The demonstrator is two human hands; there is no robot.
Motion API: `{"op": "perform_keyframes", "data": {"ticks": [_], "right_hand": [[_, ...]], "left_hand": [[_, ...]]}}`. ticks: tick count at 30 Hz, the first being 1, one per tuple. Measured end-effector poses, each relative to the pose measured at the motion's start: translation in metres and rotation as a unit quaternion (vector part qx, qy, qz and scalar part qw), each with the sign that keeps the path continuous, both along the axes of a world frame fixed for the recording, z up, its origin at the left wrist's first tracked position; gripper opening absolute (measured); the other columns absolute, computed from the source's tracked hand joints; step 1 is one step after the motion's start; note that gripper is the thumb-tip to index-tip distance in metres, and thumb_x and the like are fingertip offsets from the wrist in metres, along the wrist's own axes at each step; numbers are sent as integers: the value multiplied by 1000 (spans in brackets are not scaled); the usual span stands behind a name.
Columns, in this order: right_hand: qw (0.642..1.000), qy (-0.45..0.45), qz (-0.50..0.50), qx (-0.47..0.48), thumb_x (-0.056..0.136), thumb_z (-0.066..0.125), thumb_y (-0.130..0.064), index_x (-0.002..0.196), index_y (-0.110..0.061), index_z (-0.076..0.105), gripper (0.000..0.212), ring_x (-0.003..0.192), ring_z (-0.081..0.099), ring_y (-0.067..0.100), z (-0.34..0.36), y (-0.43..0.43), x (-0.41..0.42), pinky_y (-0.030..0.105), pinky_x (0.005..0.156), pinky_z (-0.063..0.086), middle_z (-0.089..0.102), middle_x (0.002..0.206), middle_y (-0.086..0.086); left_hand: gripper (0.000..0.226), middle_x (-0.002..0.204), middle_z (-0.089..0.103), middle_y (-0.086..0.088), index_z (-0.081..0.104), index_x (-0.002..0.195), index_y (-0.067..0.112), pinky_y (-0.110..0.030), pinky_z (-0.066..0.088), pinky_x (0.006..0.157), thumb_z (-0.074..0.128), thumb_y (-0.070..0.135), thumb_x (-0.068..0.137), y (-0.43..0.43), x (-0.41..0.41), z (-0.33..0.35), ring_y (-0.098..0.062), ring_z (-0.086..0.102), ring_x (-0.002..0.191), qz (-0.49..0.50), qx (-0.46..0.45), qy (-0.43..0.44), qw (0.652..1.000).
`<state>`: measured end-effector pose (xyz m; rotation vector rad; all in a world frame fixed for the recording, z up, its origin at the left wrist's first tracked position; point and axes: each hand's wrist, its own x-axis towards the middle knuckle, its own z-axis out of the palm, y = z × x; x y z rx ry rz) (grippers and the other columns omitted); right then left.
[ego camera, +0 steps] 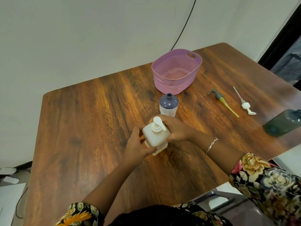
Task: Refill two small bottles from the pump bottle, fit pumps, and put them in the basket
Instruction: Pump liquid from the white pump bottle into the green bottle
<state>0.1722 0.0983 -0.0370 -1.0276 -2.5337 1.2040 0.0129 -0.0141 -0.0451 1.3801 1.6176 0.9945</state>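
A cream square pump bottle (154, 136) with a white pump head stands near the middle of the table. My left hand (135, 144) wraps its left side and my right hand (176, 128) grips its right side. Just behind it stands a small purple bottle (168, 105), uncapped, neck open. A dark green bottle (283, 123) sits at the right edge, partly cut off. Two loose pumps lie on the table to the right: a dark one with a yellow-green tube (222, 101) and a white one (245, 105). The pink basket (172, 86) stands empty at the back.
The wooden table (91, 128) has bare surface to the left of the bottles. A black cable (184, 28) hangs down the white wall behind the basket. The table's right edge lies close to the green bottle.
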Motion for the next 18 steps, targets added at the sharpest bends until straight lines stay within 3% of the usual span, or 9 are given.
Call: {"op": "perform_keyframes", "data": {"ticks": [8, 11, 14, 18], "right_hand": [[1000, -11, 5, -11, 63, 72, -9, 128, -12, 43, 72, 109, 52, 22, -2, 2, -2, 48, 89, 49, 53, 119, 6], [1000, -5, 15, -13, 60, 67, -15, 129, -11, 42, 73, 109, 51, 20, -1, 3, -5, 42, 90, 49, 52, 120, 5], [1000, 0, 24, -13, 61, 68, -14, 131, -12, 41, 75, 111, 51, 19, -2, 6, -5, 42, 92, 49, 52, 122, 5], [999, 4, 49, -4, 63, 68, -15, 132, -11, 40, 75, 113, 50, 19, -3, 8, -4, 41, 94, 48, 50, 125, 5]], "left_hand": [[63, 113, 48, 20, 41, 115, 23, -16, 48, 87, 82, 18, 67, 2, -4, -3, -9, 50, 114, -5, 1, -4, 1000], [64, 113, 47, 21, 39, 116, 25, -19, 46, 91, 81, 18, 68, 4, -7, -5, -10, 50, 115, -14, -1, 0, 1000], [66, 113, 44, 26, 35, 115, 33, -19, 45, 92, 78, 34, 64, 6, -9, -3, -7, 49, 113, -27, -8, 15, 999], [71, 114, 45, 21, 32, 116, 36, -18, 46, 90, 65, 53, 56, 6, -7, -4, -5, 50, 111, -33, -7, 20, 999]]}}
